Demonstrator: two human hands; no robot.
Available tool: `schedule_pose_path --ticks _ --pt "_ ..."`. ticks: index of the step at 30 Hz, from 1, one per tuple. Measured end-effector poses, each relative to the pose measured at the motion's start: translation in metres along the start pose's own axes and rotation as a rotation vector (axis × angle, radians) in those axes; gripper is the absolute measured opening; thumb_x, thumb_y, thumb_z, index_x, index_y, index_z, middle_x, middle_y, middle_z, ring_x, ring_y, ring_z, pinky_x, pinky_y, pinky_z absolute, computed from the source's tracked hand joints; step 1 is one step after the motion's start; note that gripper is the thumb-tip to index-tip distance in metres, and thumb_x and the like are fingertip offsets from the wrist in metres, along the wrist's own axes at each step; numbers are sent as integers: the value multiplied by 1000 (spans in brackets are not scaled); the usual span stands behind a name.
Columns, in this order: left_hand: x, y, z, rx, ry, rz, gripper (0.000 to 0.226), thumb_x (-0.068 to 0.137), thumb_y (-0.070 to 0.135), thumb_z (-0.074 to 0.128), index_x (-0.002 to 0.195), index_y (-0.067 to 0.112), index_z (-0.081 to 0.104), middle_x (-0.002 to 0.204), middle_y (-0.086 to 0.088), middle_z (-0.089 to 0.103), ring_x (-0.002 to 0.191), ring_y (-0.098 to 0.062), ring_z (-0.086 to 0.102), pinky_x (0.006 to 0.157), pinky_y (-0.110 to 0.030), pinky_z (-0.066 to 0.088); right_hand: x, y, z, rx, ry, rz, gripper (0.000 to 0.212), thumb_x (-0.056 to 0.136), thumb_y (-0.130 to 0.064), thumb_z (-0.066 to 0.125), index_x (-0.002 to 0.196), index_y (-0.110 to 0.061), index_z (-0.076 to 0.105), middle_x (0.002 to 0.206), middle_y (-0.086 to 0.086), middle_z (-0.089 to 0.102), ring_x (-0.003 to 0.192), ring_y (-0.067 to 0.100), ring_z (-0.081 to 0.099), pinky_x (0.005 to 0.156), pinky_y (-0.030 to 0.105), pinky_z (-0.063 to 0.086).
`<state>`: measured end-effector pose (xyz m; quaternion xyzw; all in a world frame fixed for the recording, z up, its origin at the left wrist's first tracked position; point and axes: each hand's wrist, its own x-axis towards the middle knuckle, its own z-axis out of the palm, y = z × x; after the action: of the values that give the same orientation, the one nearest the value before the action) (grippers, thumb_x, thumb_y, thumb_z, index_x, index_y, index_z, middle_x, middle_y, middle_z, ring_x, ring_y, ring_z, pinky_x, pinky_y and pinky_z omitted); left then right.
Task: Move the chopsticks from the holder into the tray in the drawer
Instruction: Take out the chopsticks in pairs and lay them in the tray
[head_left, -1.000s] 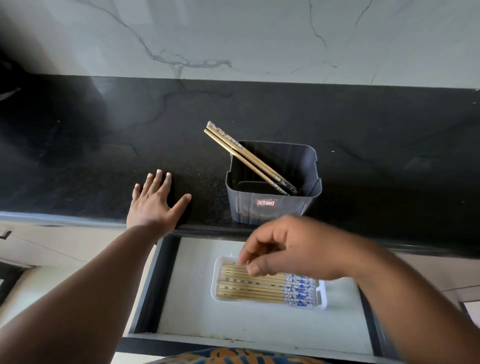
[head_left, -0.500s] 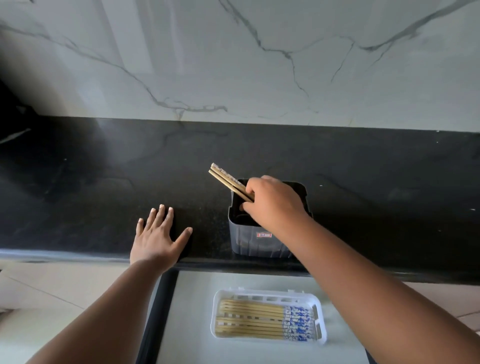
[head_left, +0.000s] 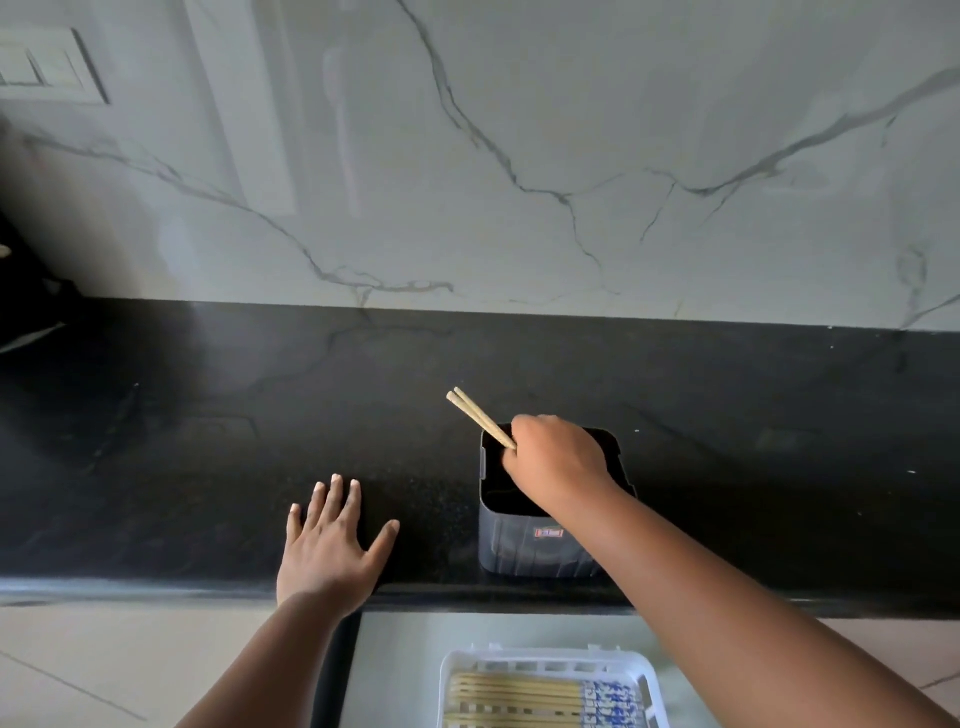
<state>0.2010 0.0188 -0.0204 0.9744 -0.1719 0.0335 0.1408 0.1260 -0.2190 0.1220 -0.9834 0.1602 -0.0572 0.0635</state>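
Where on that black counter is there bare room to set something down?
Bare counter lies left of the left hand, right of the grey holder, and behind both toward the marble wall. It is crowded at the holder, where the right hand grips chopsticks.

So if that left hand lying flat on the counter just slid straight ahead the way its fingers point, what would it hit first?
Probably nothing until the marble wall. The left hand points up the bare black counter, and the grey holder sits off to its right, apparently outside that line.

Black countertop (head_left: 208, 441), grey holder (head_left: 524, 551), left hand (head_left: 327, 551) flat
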Motion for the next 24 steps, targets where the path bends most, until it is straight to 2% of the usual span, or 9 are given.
schedule_pose_path --ticks 4,6,8,10,14,16,18,22,24 --pt "-2 0 0 3 -11 4 87 87 74 18 155 20 15 164 -1 4 150 -17 -5 121 -40 -4 -4 16 -41 242 106 39 24 85 -36 66 72 -17 58 63 -4 59 59 19 58 45 26 37" --pt "-3 0 1 7 -14 0 86 87 74 18 155 21 14 164 0 2 150 -16 -6 121 -40 -4 -6 33 -70 570 186 97 24 81 -35 74 73 -16 63 65 1 68 64 18 67 53 26 50" --pt "-3 1 1 3 -11 -8 86 88 74 20 155 21 14 164 0 2 150 -16 -6 121 -39 -4 -10 51 -97 1040 178 154 19 83 -25 76 79 -10 65 76 7 76 75 22 74 66 29 61" --pt "-2 2 2 -15 -3 -21 85 88 73 23 155 22 15 164 1 3 150 -15 -6 121 -39 -3 -15 68 -113 1344 160 201 14 85 -16 73 86 -5 65 86 10 78 84 25 75 67 30 61" --pt "0 3 2 -41 -1 -30 84 88 72 29 155 22 19 164 2 5 150 -16 -3 121 -40 0 -31 88 -122 1589 178 265 8 86 -10 70 92 -5 68 89 15 77 85 27 75 64 27 59" --pt "0 4 0 -30 2 -26 84 88 71 31 154 21 21 163 1 8 151 -16 -1 121 -40 0 -43 91 -126 1616 186 234 12 83 -11 72 93 -6 70 88 15 77 83 24 75 65 28 59" --pt "1 5 -2 -8 -2 -19 83 89 70 34 154 19 23 163 -1 11 151 -18 2 121 -41 1 -58 87 -133 1523 155 118 20 77 -18 75 94 -9 73 89 14 77 84 24 75 66 28 59" --pt "2 5 -4 21 -20 -13 81 90 68 36 153 18 24 163 -3 13 151 -20 4 120 -42 2 -87 61 -138 1206 -26 -176 13 75 -20 80 88 -22 78 88 6 78 79 21 76 65 28 61" --pt "2 4 -3 31 -23 -14 81 90 67 36 153 18 25 163 -3 14 151 -20 5 121 -42 3 -100 50 -120 910 -89 -278 12 77 -25 79 89 -26 76 80 -3 77 68 15 73 60 26 60"
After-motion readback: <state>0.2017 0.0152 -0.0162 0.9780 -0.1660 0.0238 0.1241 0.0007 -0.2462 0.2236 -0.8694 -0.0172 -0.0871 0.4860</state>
